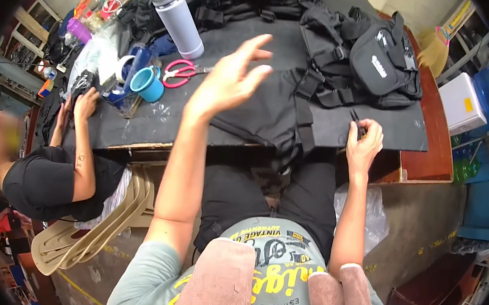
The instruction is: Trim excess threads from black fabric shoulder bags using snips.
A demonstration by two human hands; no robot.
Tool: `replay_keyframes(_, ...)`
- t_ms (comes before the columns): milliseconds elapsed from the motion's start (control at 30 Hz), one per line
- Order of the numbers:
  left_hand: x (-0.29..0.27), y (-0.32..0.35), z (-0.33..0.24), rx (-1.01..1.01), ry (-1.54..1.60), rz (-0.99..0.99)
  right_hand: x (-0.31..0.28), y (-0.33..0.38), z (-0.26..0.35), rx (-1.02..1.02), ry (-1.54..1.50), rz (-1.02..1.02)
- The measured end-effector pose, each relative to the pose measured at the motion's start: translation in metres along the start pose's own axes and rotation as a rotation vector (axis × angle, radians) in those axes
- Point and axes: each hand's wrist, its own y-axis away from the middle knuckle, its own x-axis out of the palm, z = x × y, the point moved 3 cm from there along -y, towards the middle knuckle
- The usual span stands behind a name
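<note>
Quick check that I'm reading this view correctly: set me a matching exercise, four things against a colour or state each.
1. wearer's left hand
2. wearer's right hand
3. scissors
4. mug

A. pinkish-red handles
B. gripping a small dark tool
C. light blue
D. raised, fingers spread

Pairs: 1-D, 2-B, 3-A, 4-C.

Left hand [230, 83] raised, fingers [258, 41] spread; right hand [365, 143] lower, fingers [374, 130] curled.
</note>
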Motion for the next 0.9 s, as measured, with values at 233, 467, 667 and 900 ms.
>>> replay_keyframes(233,-0.050,0.145,0.035,-0.181,-0.123,-0.403,-0.007,0.010,0.007,-0.014,0.020,0.009)
replay_keyframes(467,-0.039,0.214,0.030,-0.201,-0.947,-0.240,-0.007,0.012,0.002,-0.116,0.051,-0.034)
replay_keyframes(667,-0.082,0.209,0.032,-0.366,-0.475,-0.257,-0.004,0.008,0.005,-0.099,0.056,-0.032)
replay_keyframes(900,-0.081,0.092,0.003,0.092,-0.500,-0.386,-0.012,0.006,0.007,-0.120,0.080,-0.145)
